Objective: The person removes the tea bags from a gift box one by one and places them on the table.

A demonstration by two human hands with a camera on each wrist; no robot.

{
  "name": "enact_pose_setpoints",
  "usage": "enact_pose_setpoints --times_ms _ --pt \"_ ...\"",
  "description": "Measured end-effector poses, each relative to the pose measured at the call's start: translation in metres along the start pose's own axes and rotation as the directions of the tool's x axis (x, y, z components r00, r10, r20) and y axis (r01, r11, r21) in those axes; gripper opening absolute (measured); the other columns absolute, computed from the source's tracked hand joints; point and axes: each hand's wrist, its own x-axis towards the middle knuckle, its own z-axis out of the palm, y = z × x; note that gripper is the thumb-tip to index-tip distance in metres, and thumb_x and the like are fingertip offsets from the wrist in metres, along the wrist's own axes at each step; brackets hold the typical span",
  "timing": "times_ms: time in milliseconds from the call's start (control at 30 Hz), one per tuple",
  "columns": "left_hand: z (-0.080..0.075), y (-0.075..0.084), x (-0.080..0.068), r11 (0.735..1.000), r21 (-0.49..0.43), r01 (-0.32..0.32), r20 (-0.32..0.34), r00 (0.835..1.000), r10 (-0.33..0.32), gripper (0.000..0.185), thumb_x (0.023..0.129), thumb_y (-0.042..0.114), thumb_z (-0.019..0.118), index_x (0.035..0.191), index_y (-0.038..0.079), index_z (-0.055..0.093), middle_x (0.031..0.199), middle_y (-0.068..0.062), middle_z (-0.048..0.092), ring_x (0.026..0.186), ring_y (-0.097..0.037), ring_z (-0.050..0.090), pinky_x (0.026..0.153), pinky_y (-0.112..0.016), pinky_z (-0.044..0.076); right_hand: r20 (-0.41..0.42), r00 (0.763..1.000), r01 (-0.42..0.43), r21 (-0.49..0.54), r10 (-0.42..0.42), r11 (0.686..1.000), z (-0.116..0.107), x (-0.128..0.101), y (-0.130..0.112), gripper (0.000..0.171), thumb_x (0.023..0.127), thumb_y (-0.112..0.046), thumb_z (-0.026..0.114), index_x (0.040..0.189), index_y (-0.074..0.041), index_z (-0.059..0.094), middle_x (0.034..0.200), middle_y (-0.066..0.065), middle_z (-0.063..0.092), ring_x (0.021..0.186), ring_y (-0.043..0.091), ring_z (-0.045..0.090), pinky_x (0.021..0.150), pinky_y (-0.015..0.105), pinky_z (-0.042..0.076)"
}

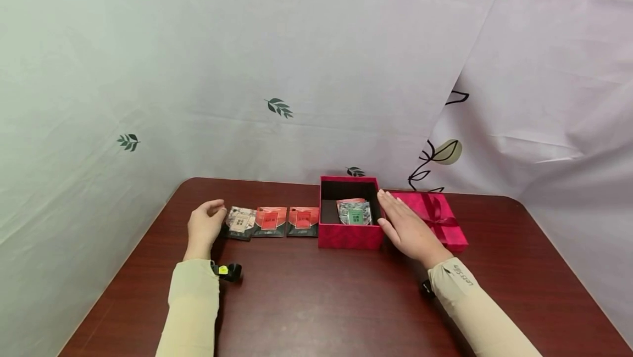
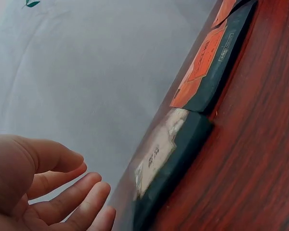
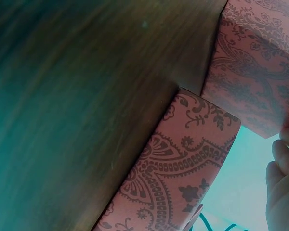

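Observation:
My left hand [image 1: 205,225] hovers just left of a cream-and-dark sachet [image 1: 241,221], loosely bent fingers holding nothing. In the left wrist view that sachet [image 2: 156,154] lies apart from the fingertips [image 2: 89,180]. Two red-and-black sachets [image 1: 270,221] [image 1: 303,219] continue the row rightward, up to an uncovered red box [image 1: 350,237]. Inside the box, a green-labelled grey sachet [image 1: 356,215] lies over a reddish one [image 1: 348,201]. My right hand [image 1: 407,230] rests its straight fingers against the box's right side. The right wrist view shows the patterned box wall [image 3: 250,72] beside the fingers.
The red lid [image 1: 452,228] with a dark red ribbon bow [image 1: 436,215] lies right of the box, partly behind my right hand. Everything stands on a brown wooden table [image 1: 306,302]. A pale printed cloth [image 1: 316,82] hangs behind the table's far edge.

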Motion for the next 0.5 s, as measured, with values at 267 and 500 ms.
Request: enact_pose_setpoints --times_ms 267,500 --pt "0.000 0.011 -0.005 0.992 0.085 -0.095 0.021 0.995 0.093 0.039 0.105 0.015 0.052 0.140 -0.001 0.056 0.134 -0.028 0.058 0.119 -0.044 0.056 0.095 -0.057 0.047 0.006 1.000 -0.005 0.003 0.005 1.000 0.000 0.000 -0.001 0.065 0.102 -0.025 0.058 0.156 0.003 0.033 0.162 0.017 0.033 0.149 0.038 0.028 0.118 0.055 0.027" --pt "0.006 0.026 -0.010 0.974 0.108 -0.201 0.021 0.980 0.200 0.035 0.104 0.014 0.053 0.134 -0.001 0.061 0.125 -0.026 0.064 0.108 -0.041 0.061 0.088 -0.053 0.048 0.003 1.000 -0.001 0.001 0.001 1.000 0.000 -0.001 0.000 0.064 0.102 -0.026 0.057 0.155 0.004 0.034 0.162 0.017 0.033 0.150 0.037 0.028 0.117 0.057 0.028"
